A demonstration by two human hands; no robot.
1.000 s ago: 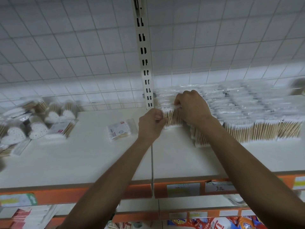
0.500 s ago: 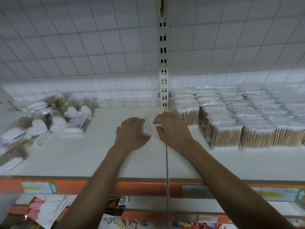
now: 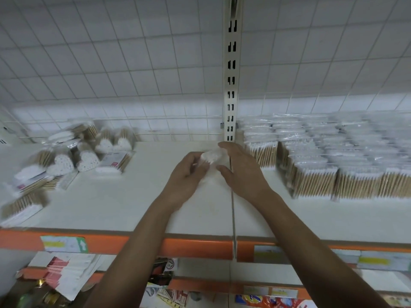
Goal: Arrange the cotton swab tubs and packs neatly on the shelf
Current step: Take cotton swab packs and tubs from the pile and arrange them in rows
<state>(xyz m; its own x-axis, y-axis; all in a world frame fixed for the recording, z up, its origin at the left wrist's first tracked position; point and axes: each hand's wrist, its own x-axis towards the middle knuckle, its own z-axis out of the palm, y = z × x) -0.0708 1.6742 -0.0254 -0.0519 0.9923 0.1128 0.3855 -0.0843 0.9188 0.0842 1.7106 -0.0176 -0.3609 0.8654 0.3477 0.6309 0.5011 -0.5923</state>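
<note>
a: what sat nearest?
b: a lower shelf [image 3: 273, 274] crowded with printed paper packets [image 3: 64, 276], red and white, too blurred to read. above it ran the glossy orange lip [image 3: 195, 245] of the upper shelf, with paper price labels [image 3: 64, 243] stuck along it.

a: and the arms?
b: two bare forearms rose over that lip and converged above the smooth, off-white shelf [image 3: 111, 207], close to the seam between its two boards.

a: what were the grips doing?
b: the left grip [image 3: 186, 174] was curled, fingertips closed on a small clear pack [image 3: 212, 156] of white-tipped swabs. the right grip [image 3: 242, 172] bracketed the same pack, forefinger arched over its far end, thumb at its near end, palm turned left. both were grasping it.

a: where was that pack?
b: mid-shelf, just in front of the upright's foot. i couldn't tell whether it touched the shelf; it was blurred.

a: and beyond?
b: on the right, crinkly film packs [image 3: 333, 165] of wooden-stemmed swabs were stacked in tidy rows, tan sticks facing front. on the left, heart-shaped tubs [image 3: 86, 160] showing white cotton tips lay tilted among loose flat packs [image 3: 24, 196]. behind stood a cream metal upright [image 3: 231, 85] punched with paired slots, and a white wire grid panel [image 3: 111, 63].
</note>
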